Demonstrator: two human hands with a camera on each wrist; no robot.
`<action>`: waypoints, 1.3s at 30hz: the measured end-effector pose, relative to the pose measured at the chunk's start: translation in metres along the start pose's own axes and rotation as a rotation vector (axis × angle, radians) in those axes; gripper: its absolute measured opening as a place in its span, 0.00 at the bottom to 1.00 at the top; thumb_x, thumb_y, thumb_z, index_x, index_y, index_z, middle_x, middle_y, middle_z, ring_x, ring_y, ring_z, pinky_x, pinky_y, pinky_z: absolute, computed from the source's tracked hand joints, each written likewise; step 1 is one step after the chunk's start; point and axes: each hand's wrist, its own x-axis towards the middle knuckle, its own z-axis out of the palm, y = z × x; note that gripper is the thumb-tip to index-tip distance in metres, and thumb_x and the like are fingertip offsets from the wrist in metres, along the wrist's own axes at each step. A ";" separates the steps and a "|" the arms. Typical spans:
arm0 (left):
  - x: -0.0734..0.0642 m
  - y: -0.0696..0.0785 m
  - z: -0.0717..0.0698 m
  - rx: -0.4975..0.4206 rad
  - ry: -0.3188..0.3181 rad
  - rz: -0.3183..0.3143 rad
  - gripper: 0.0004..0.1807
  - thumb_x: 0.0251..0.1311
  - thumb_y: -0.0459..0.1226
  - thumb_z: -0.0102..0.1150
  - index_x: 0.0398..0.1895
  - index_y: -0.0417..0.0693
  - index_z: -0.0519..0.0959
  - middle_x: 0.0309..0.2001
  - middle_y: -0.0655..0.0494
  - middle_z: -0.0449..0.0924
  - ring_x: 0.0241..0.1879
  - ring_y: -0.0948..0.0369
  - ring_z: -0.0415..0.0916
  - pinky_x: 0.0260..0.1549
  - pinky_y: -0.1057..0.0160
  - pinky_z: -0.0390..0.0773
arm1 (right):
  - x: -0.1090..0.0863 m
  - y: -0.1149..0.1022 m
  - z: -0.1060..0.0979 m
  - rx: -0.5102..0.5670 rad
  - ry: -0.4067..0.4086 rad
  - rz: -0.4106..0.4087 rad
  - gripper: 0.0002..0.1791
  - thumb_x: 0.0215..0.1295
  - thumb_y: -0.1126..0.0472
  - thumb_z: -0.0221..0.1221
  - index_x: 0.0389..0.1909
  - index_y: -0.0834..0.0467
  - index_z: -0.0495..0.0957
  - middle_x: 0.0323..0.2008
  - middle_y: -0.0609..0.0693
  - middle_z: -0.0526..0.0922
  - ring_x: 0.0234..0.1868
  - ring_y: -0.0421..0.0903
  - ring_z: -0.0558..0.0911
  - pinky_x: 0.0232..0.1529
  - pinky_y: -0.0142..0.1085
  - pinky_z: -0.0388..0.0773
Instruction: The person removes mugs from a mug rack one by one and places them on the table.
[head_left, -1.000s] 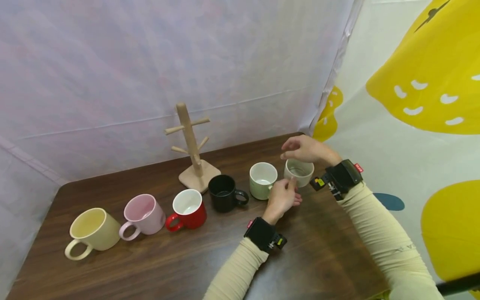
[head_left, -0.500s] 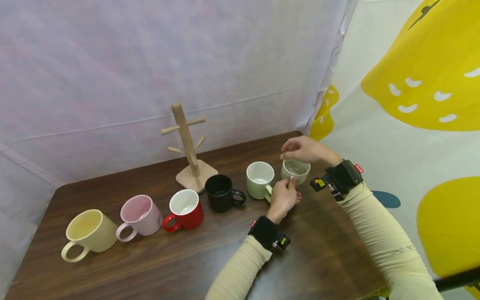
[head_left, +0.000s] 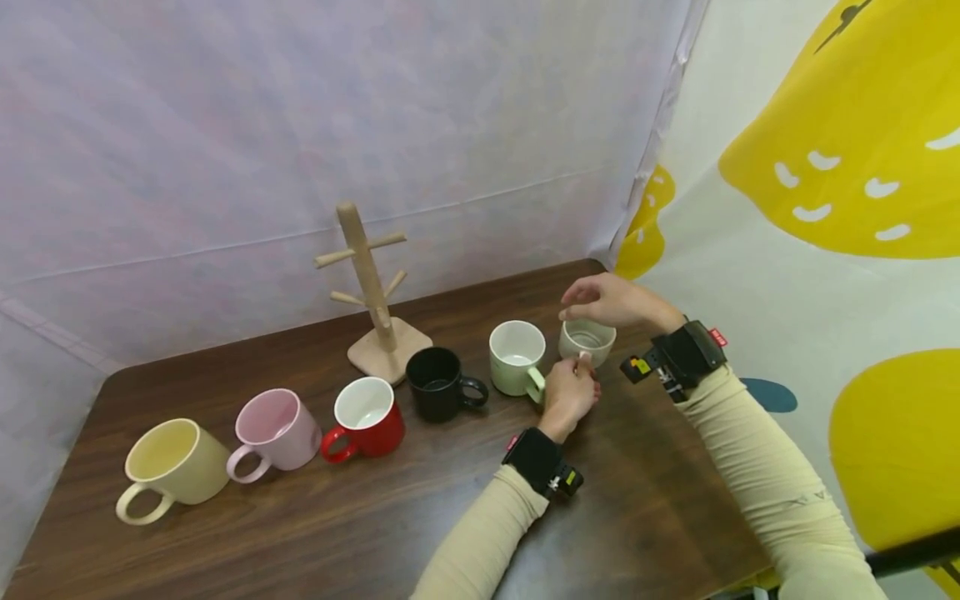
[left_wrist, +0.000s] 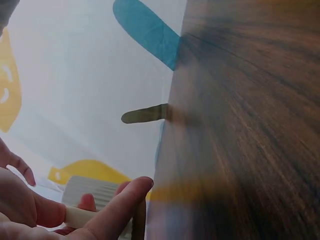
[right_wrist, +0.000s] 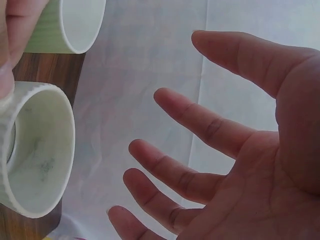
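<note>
Near the table's right end, an off-white ribbed mug (head_left: pixel 589 337) stands upright. My left hand (head_left: pixel 570 392) pinches its handle from the front; in the left wrist view the thumb and fingers close round that pale handle (left_wrist: pixel 79 217). Above and behind the mug's rim hovers my right hand (head_left: pixel 611 300). In the right wrist view its spread, slightly bent fingers (right_wrist: pixel 172 172) hold nothing and stay apart from the mug (right_wrist: pixel 42 155). A pale green mug (head_left: pixel 516 367) with a white inside stands just left of my left hand.
A black mug (head_left: pixel 437 392), red mug (head_left: pixel 378 429), pink mug (head_left: pixel 288 433) and yellow mug (head_left: pixel 187 467) continue the row leftward on the brown table (head_left: pixel 360 533). Behind the black mug rises a wooden mug tree (head_left: pixel 367 275) with bare pegs. Curtains hang behind and to the right.
My left hand has shifted slightly right, uncovering the green mug's handle, and its fingers have closed on the ribbed mug's handle. The head view has turned slightly. My right hand still hovers.
</note>
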 end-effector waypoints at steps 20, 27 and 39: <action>0.004 -0.007 0.006 0.005 -0.028 -0.020 0.22 0.70 0.42 0.45 0.34 0.30 0.79 0.13 0.57 0.72 0.12 0.66 0.71 0.12 0.71 0.72 | -0.002 0.003 0.001 0.029 -0.051 -0.009 0.20 0.64 0.51 0.57 0.50 0.61 0.78 0.50 0.57 0.82 0.51 0.55 0.76 0.53 0.55 0.71; 0.004 -0.007 0.006 -0.028 -0.037 -0.036 0.22 0.70 0.42 0.44 0.34 0.29 0.79 0.14 0.54 0.72 0.13 0.64 0.70 0.12 0.71 0.71 | -0.003 0.004 0.002 0.017 -0.051 -0.017 0.19 0.64 0.50 0.57 0.49 0.58 0.79 0.49 0.56 0.83 0.50 0.54 0.76 0.53 0.55 0.71; 0.005 -0.013 0.007 -0.061 -0.048 -0.047 0.22 0.70 0.40 0.44 0.34 0.27 0.78 0.16 0.51 0.73 0.15 0.59 0.73 0.16 0.65 0.77 | -0.004 0.003 0.003 0.024 -0.060 -0.062 0.17 0.64 0.54 0.56 0.49 0.60 0.79 0.48 0.56 0.83 0.48 0.53 0.77 0.51 0.53 0.73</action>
